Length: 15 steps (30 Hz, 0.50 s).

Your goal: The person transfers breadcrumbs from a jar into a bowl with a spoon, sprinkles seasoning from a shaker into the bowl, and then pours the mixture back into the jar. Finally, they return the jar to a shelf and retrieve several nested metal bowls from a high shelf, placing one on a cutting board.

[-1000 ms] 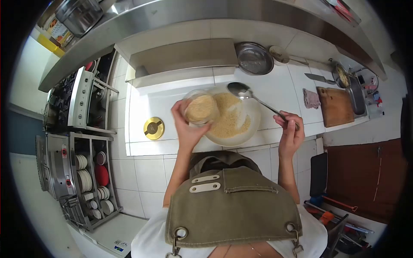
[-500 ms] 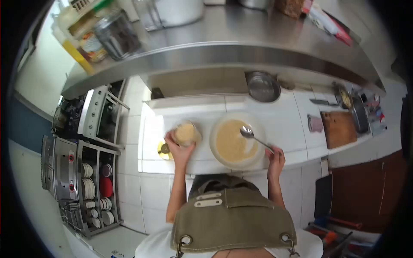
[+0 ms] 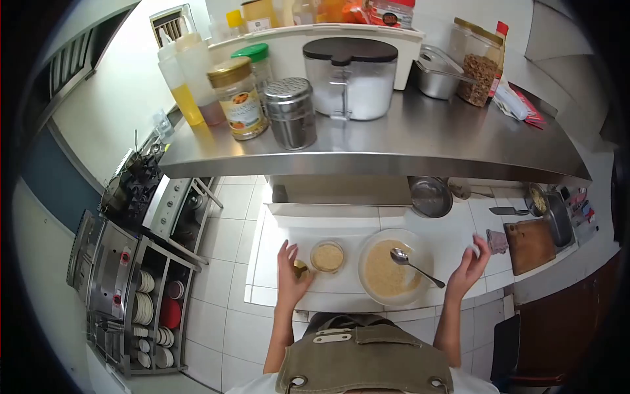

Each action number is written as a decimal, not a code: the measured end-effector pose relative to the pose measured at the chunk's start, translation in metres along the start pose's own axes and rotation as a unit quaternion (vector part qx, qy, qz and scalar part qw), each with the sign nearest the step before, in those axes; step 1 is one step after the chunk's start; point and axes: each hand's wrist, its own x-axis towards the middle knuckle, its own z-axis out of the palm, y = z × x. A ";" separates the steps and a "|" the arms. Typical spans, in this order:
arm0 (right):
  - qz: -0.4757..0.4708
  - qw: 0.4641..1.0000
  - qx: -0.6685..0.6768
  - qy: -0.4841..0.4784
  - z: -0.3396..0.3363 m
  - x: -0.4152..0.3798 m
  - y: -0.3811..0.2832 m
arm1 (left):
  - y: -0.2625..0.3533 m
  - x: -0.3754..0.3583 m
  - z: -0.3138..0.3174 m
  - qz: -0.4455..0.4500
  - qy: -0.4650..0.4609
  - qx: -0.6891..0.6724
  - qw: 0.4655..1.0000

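Note:
My left hand (image 3: 291,274) is over the worktop with its fingers apart, beside a small gold lid (image 3: 300,268) that it partly covers. Just to its right stands an open jar (image 3: 327,257) of pale, beige crumbly contents, apart from my fingers. A wide white bowl (image 3: 364,284) holds a beige mixture. Resting in it is a metal spoon (image 3: 408,262), its handle over the right rim and free of any hand. Raised to the right of the bowl, my right hand (image 3: 469,269) has its fingers spread and nothing in it.
A steel shelf (image 3: 394,148) overhangs the counter, bearing a shaker (image 3: 290,115), jars and a lidded container (image 3: 351,82). Behind the bowl sits a round metal pan (image 3: 430,197). Rightward are a folded cloth (image 3: 497,241), a wooden board (image 3: 530,246) and a knife (image 3: 508,211).
My right hand has let go of the spoon and moved up and right. My left hand has released the jar and shifted left to the lid. The view has tilted up, showing more shelf.

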 end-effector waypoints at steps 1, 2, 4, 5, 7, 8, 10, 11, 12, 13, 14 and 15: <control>-0.052 0.997 0.035 -0.041 0.016 0.015 -0.034 | 0.025 0.005 -0.020 -0.159 0.004 -0.094 0.983; -0.125 0.987 0.041 -0.090 0.032 0.028 -0.066 | 0.026 0.012 -0.027 -0.126 0.116 -0.135 0.976; -0.261 0.949 0.051 -0.170 0.066 0.051 -0.124 | 0.035 0.022 -0.052 -0.127 0.185 -0.156 0.962; -0.324 0.923 0.056 -0.202 0.083 0.061 -0.152 | 0.035 0.025 -0.065 -0.159 0.202 -0.144 0.955; -0.363 0.896 0.082 -0.241 0.121 0.073 -0.207 | 0.045 0.029 -0.082 -0.171 0.251 -0.126 0.944; -0.390 0.884 0.052 -0.252 0.141 0.079 -0.229 | 0.039 0.028 -0.089 -0.171 0.251 -0.126 0.944; -0.426 0.861 -0.032 -0.276 0.172 0.086 -0.262 | 0.022 0.022 -0.102 -0.153 0.257 -0.099 0.949; -0.436 0.849 -0.085 -0.286 0.184 0.088 -0.273 | 0.020 0.022 -0.102 -0.123 0.270 -0.120 0.948; -0.435 0.849 -0.085 -0.287 0.193 0.089 -0.280 | 0.016 0.020 -0.104 -0.124 0.270 -0.119 0.948; -0.442 0.830 -0.184 -0.287 0.200 0.090 -0.286 | 0.013 0.018 -0.106 -0.110 0.275 -0.127 0.947; -0.445 0.802 -0.282 -0.284 0.205 0.090 -0.290 | 0.013 0.016 -0.109 -0.097 0.279 -0.137 0.946; -0.435 0.792 -0.321 -0.283 0.208 0.090 -0.291 | 0.014 0.014 -0.113 -0.102 0.243 -0.111 0.958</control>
